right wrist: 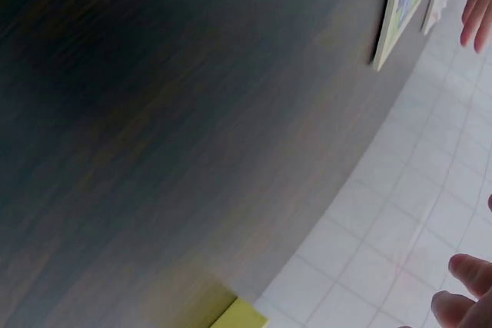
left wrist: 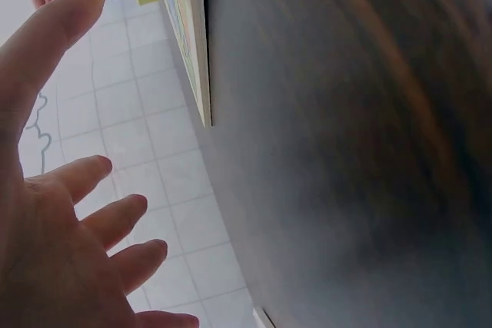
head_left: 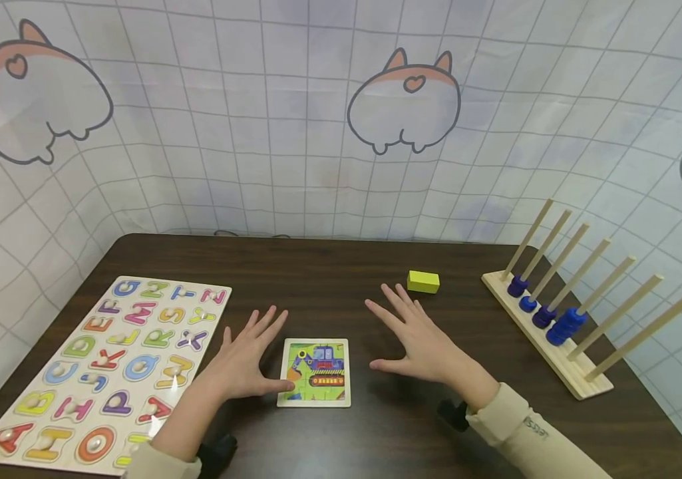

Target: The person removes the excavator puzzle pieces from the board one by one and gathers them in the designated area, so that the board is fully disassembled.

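A small square jigsaw puzzle with an excavator picture lies on the dark table between my two hands. My left hand is spread out at its left, the thumb reaching over the puzzle's left edge in the head view. In the left wrist view the left hand is above the table with nothing in its fingers. To the puzzle's right, my right hand is also spread and holds nothing. Just beyond its fingertips sits a yellow block. Only some fingertips of the right hand show in the right wrist view.
A wooden alphabet board with knobbed letters covers the table's left side. At the right stands a wooden peg rack with tall upright rods and blue and purple rings on some. Behind the table hangs a grid-patterned cloth.
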A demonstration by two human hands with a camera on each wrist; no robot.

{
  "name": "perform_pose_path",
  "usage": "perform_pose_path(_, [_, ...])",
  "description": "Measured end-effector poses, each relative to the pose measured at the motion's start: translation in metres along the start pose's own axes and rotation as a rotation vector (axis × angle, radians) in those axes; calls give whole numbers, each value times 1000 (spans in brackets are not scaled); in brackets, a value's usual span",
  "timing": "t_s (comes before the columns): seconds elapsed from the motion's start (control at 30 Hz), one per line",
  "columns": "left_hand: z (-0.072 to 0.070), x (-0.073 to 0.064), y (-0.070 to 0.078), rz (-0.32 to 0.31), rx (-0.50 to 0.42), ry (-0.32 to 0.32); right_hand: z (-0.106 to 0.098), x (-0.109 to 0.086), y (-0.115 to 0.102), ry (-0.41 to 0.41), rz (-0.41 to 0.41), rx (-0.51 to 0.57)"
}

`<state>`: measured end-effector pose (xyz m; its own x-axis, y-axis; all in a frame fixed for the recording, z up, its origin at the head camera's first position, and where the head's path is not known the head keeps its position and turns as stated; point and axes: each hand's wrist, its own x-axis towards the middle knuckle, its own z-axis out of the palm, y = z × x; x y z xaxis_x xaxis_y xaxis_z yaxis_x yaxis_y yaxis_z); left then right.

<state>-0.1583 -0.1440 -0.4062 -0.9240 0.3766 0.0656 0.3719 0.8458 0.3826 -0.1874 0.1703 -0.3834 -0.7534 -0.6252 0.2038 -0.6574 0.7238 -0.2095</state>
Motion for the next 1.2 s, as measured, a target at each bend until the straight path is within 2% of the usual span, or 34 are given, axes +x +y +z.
perform_pose_path(0.37, [3,1,1,-43,-107,-38,12,18,-18,-86,-36,42])
perform_pose_path(0.67, [8,5,0,-74,-221,-110,20,28,-28,-134,-37,69])
perform_pose_path(1.2, [13,11,-3,-101,-238,-182,32,47,-45,-237,17,102])
